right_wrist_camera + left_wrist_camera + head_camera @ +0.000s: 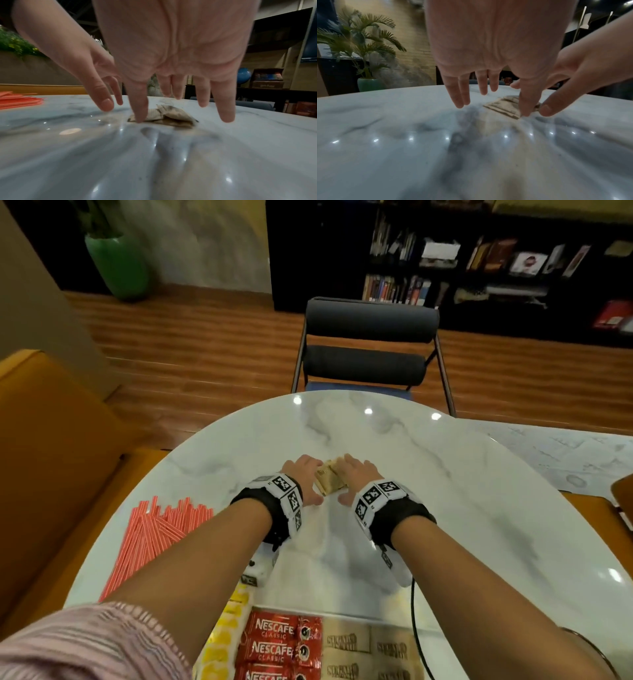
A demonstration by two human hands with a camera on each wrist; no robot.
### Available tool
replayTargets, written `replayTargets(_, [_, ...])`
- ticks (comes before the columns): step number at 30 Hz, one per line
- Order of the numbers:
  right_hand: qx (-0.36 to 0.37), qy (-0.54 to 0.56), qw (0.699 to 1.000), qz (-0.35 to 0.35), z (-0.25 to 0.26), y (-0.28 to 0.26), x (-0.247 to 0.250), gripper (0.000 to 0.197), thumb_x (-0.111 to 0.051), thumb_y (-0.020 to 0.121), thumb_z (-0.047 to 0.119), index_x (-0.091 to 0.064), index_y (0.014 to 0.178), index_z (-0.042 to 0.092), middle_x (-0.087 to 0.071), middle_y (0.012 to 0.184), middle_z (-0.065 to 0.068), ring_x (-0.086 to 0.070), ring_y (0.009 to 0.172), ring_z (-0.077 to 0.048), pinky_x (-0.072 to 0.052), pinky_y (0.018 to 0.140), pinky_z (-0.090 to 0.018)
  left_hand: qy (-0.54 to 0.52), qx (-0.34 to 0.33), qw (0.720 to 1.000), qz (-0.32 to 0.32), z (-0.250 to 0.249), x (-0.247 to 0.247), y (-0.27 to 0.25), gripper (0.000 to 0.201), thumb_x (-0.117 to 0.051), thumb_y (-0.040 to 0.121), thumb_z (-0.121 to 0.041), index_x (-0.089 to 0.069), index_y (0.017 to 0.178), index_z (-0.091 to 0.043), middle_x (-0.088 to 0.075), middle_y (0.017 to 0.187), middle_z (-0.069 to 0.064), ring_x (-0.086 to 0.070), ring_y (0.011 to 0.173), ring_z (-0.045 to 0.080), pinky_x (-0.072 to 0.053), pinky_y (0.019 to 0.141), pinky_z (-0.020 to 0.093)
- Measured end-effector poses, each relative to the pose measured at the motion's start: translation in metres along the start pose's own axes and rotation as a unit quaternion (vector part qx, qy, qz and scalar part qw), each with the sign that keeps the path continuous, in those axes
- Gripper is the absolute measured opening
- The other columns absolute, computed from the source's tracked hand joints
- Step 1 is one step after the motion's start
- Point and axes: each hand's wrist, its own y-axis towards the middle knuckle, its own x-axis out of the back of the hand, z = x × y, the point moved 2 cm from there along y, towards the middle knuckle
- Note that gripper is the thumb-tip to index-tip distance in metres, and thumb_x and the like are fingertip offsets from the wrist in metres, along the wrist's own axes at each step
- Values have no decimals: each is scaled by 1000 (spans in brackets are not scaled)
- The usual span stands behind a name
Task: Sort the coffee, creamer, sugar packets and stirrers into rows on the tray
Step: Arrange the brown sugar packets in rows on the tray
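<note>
Head view: both hands reach to a small heap of brown sugar packets (331, 478) on the marble table (479, 508), well apart from the tray (342, 607) near the body. Left hand (301, 474) & right hand (359, 474) flank it, fingers straight, thumbs at its near edge, nothing lifted yet. Step: gathering sugar. Next, prob. squeeze heap together w/ both hands, carry to the tray's brown row beside the coffee packets (274, 642). Stirrers (150, 539) wait at left.
</note>
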Motion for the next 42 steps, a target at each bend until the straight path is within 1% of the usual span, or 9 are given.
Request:
replayTargets(4, [-15,4,1000,-13,-9,8,-7,51,-63,81,25,-46,128,14,-44,129,-6,-49,114,-29,-44,95,-37,-20,-8,1000,4,-9,-6,15,77,-63,85,-38,-21,146,-19,-32,146,3,-27,133,28,-29,109,37])
replayTargets(11, [-25,-3,999,-39,-8,0,-17,26,-54,86,22,-57,111,16,-47,120,-5,-47,107,-32,-41,90,-32,-4,47,998,36,-16,-12,16,67,-69,79,-28,-37,137,-16,-43,136,6,-48,121,27,-41,101,35])
replayTargets(17, [-81,-2,997,20,-4,-35,-36,44,-58,82,10,-39,122,15,-30,129,-10,-41,112,-36,-43,93,-47,-123,91,986,67,-11,-18,-17,29,-69,80,-11,-59,108,-12,-62,116,8,-58,104,23,-46,86,29])
replayTargets(20, [-101,-8,994,29,-2,-63,-46,55,-57,80,8,-29,127,17,-26,128,-12,-38,116,-36,-42,94,-52,-285,118,950,44,-2,-30,-41,23,-73,71,-6,-57,83,-19,-62,88,4,-59,86,22,-51,78,30])
replayTargets(22, [-97,-24,994,42,-4,-79,-47,42,-49,85,7,-34,124,12,-28,128,-14,-40,115,-35,-41,95,-45,-387,113,914,44,-2,-36,-59,21,-72,74,-2,-65,90,-12,-62,80,3,-59,84,21,-51,82,31])
replayTargets(26, [-108,118,987,-21,1,-105,-42,22,-59,82,11,-42,95,13,-36,115,-11,-47,77,-23,-48,73,-32,-533,95,839,52,-7,-42,-96,17,-64,83,1,-68,95,-9,-63,85,4,-58,89,20,-46,96,34])
replayTargets(32, [-105,511,852,-50,24,-164,-39,28,-59,81,2,-47,104,12,-48,77,-6,-50,60,-18,-55,64,-36,-629,93,771,44,-16,-52,-142,18,-55,90,-3,-64,86,-17,-69,71,-1,-56,78,17,-46,73,30])
replayTargets(37, [-90,637,763,-59,40,-210,-55,28,-49,89,2,-46,114,15,-49,99,-9,-57,70,-18,-57,64,-38,-679,84,727,56,-33,-64,-176,22,-38,96,-2,-56,93,-14,-56,84,7,-60,74,24,-54,75,44])
replayTargets(42, [-107,675,727,-57,47,-240,-84,23,-45,96,19,-47,118,22,-56,101,-5,-63,85,-23,-57,73,-42,-702,101,695,115,-41,-85,-201,9,-53,91,-20,-53,91,-11,-53,80,8,-55,59,19,-51,63,37])
